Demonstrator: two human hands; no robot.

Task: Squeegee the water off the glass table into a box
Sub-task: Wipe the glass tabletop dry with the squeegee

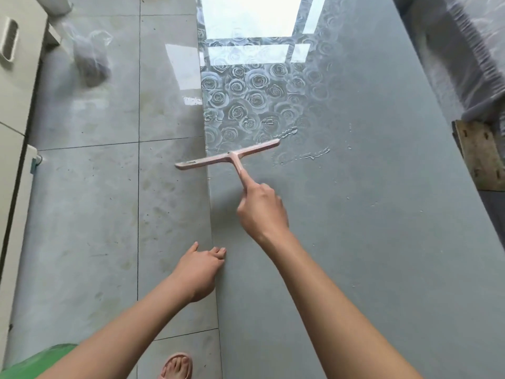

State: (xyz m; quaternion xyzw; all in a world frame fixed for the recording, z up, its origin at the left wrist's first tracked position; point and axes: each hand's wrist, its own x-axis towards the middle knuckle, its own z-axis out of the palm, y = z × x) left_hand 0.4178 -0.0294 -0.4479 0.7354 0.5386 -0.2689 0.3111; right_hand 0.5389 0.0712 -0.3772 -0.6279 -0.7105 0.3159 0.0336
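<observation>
A pink T-shaped squeegee (pixel 228 156) lies with its blade across the left edge of the glass table (pixel 355 242), its left end out over the floor. My right hand (pixel 261 209) grips the handle, with the index finger stretched along it. A thin line of water (pixel 303 155) and scattered drops sit on the glass just beyond the blade's right end. My left hand (pixel 200 269) rests on the table's left edge, its fingers curled over the rim. No box is in view.
Grey tiled floor (pixel 90 214) lies to the left of the table, with a clear plastic bag (pixel 88 60) on it far left. White cabinets (pixel 13 91) stand along the left. A wooden block (pixel 478 157) sits at the right. My sandalled foot (pixel 177 367) is below.
</observation>
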